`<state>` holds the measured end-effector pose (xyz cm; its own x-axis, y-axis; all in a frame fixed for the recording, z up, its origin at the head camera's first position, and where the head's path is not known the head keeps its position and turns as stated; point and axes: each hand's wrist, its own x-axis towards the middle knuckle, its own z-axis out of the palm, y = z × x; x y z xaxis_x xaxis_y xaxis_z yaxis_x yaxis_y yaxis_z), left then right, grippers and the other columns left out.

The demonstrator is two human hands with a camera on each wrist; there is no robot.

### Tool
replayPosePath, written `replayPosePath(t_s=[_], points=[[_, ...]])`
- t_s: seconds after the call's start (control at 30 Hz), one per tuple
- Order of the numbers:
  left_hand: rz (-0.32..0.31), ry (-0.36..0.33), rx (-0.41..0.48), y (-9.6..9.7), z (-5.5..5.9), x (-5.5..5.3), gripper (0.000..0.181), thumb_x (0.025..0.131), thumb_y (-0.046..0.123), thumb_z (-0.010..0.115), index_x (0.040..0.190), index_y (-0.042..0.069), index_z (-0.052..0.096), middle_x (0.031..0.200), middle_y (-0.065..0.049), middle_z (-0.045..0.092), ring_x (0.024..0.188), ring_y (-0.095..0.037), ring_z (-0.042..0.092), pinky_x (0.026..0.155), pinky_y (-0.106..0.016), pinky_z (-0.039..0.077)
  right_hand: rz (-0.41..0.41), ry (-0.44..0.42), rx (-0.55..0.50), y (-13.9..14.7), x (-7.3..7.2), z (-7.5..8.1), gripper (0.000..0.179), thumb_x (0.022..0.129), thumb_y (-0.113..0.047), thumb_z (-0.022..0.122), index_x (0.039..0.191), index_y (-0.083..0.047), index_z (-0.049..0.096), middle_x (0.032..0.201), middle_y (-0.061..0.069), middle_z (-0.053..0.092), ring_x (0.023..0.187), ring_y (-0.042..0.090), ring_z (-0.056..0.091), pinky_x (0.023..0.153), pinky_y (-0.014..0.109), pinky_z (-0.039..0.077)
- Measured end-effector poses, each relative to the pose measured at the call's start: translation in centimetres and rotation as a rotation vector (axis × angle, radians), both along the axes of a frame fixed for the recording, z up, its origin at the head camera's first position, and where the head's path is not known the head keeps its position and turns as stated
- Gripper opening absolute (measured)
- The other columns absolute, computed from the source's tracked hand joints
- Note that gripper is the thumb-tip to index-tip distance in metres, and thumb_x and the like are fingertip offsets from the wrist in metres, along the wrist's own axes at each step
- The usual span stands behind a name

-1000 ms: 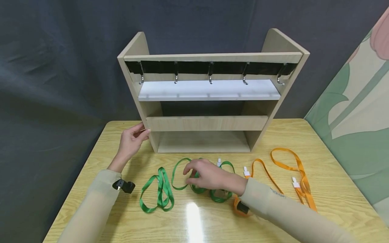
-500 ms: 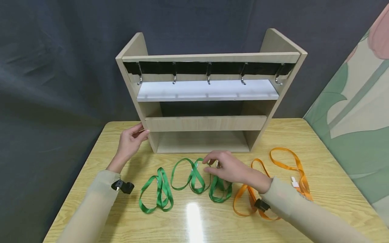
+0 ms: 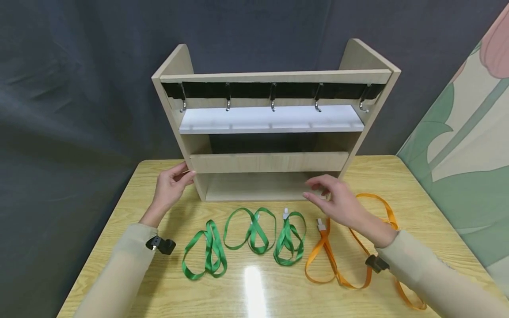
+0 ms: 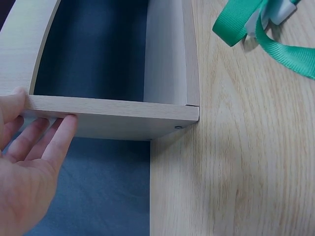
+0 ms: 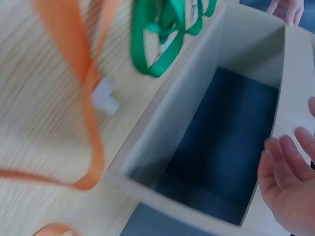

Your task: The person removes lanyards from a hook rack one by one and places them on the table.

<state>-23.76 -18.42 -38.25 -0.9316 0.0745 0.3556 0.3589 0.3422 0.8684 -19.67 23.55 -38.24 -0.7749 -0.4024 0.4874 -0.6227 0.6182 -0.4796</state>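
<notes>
A small wooden shelf [image 3: 268, 162] with a row of metal hooks [image 3: 273, 105] stands at the back of the table. My left hand [image 3: 171, 187] pinches its left side panel, thumb on the front edge and fingers [image 4: 61, 140] against the outer face. Before the shelf's lower right corner, my right hand [image 3: 339, 201] hovers with loosely bent fingers and holds nothing. Green lanyards [image 3: 214, 251] lie looped in front of the shelf, one at the left, another green lanyard [image 3: 258, 236] in the middle, a third green lanyard [image 3: 289, 243] beside it. Orange lanyards [image 3: 334, 260] lie to the right, partly hidden by my right arm.
The wood-grain table [image 3: 159, 282] has a dark curtain [image 3: 79, 110] behind and to its left. At the right hangs a flower-patterned cloth [image 3: 469, 159]. A white board [image 3: 272, 120] crosses the shelf below the hooks.
My right hand has moved right, from over the middle green lanyard to the shelf's lower right corner, uncovering the green lanyards. My left hand stays on the side panel.
</notes>
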Motion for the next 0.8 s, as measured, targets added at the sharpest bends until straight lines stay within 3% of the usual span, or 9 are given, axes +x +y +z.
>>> replayPosePath(t_s=[0.13, 0.33, 0.6, 0.8], points=[[-0.006, 0.016, 0.003, -0.4, -0.9, -0.7, 0.040, 0.093, 0.001, 0.061, 0.131, -0.008, 0.053, 0.123, -0.025, 0.057, 0.102, -0.036, 0.061, 0.077, -0.031, 0.054, -0.064, 0.076, -0.001, 1.9, -0.2, -0.4, 0.023, 0.083, -0.011, 0.076, 0.104, -0.006, 0.068, 0.101, 0.003, 0.066, 0.087, 0.016, 0.058, 0.066, 0.036, 0.051], [-0.002, 0.029, 0.030, -1.1, -2.8, -2.2, 0.040, 0.092, 0.008, 0.065, 0.130, -0.001, 0.057, 0.121, -0.020, 0.061, 0.099, -0.029, 0.063, 0.075, -0.026, 0.054, -0.172, 0.120, 0.006, 5.1, -0.4, -0.9, 0.010, 0.087, -0.011, 0.071, 0.094, -0.006, 0.067, 0.094, 0.003, 0.063, 0.088, 0.017, 0.055, 0.068, 0.038, 0.047], [0.017, 0.051, 0.016, -0.8, -2.8, -2.4, 0.040, 0.090, 0.013, 0.067, 0.127, -0.002, 0.060, 0.117, -0.019, 0.063, 0.098, -0.030, 0.064, 0.072, -0.023, 0.054, -0.266, 0.145, 0.004, 8.8, -1.4, -1.2, 0.011, 0.093, -0.011, 0.061, 0.088, -0.001, 0.064, 0.091, 0.011, 0.062, 0.083, 0.021, 0.055, 0.067, 0.032, 0.041], [0.044, 0.048, -0.050, -0.9, -2.8, -2.4, 0.037, 0.090, 0.016, 0.068, 0.122, -0.002, 0.063, 0.111, -0.019, 0.065, 0.094, -0.030, 0.065, 0.070, -0.023, 0.055, -0.322, 0.155, 0.036, 11.0, -2.6, -1.9, 0.019, 0.097, -0.015, 0.056, 0.087, 0.000, 0.063, 0.092, 0.018, 0.063, 0.082, 0.033, 0.058, 0.070, 0.045, 0.043]])
